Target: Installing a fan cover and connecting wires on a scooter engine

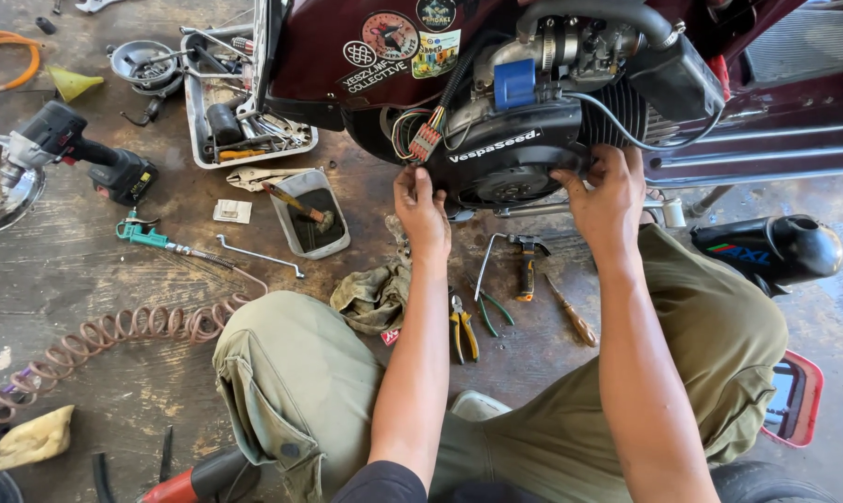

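Left hand (421, 210): fingers curled over the lower left edge of the round black engine cover (507, 168), gripping its rim. Right hand (606, 191): fingers closed over the right edge of the same cover, thumb on the face. Both hands on the cover, at opposite sides, neither nearer than the other.

Cover position: directly ahead of both hands, mounted on the side of the dark red scooter body (347, 56), face turned toward the camera, disc plane roughly upright. Axis through the disc centre points out toward the person.

Above the cover: blue block (514, 82), grey cable (626, 130) crossing the upper right rim, finned cylinder (626, 102) just beside the right hand. Bundle of coloured wires with orange connector (424, 140) close to the left rim, just above the left hand.

Below the cover, on the floor between the knees: yellow-handled pliers (462, 328), green-handled pliers (492, 307), small hammer (527, 265), wooden-handled screwdriver (572, 315), greasy rag (373, 296).

Further left: grey tub (339, 244) holding dark liquid and a brush, metal tray (196, 121) of tools, cordless power tool (86, 154), coiled air hose (114, 335). Right: black exhaust part (775, 247) lying on the floor.
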